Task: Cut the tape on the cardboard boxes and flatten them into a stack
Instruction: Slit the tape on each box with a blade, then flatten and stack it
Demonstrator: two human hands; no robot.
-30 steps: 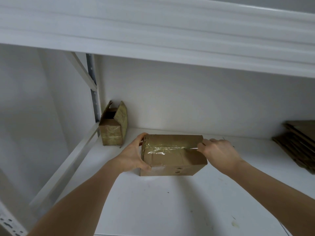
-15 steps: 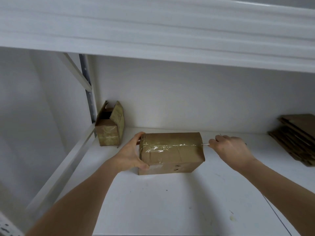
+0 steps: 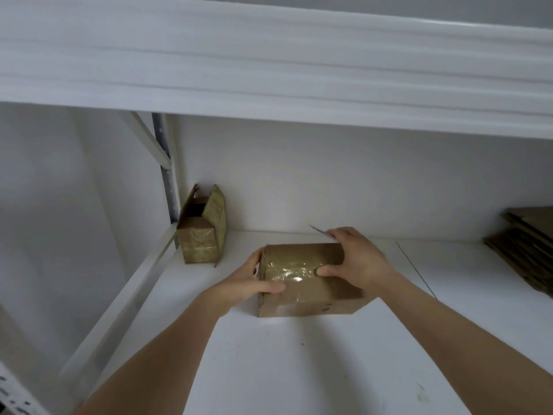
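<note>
A brown cardboard box (image 3: 302,292) wrapped in shiny clear tape sits on the white shelf (image 3: 269,363), its right end tilted up a little. My left hand (image 3: 254,283) grips the box's left end, thumb across the top. My right hand (image 3: 356,259) lies over the box's right end with the thumb pressing on the tape, and it holds a thin blade (image 3: 318,230) whose tip sticks out behind the fingers.
A second, smaller box (image 3: 202,232) with open top flaps stands at the back left by the shelf upright (image 3: 167,181). A stack of flattened cardboard (image 3: 526,253) lies at the right edge. A white shelf board (image 3: 269,55) hangs overhead.
My right hand left the box's right end, where the blade was in the tape, and came onto the top of the box. The left thumb slid further across the top.
</note>
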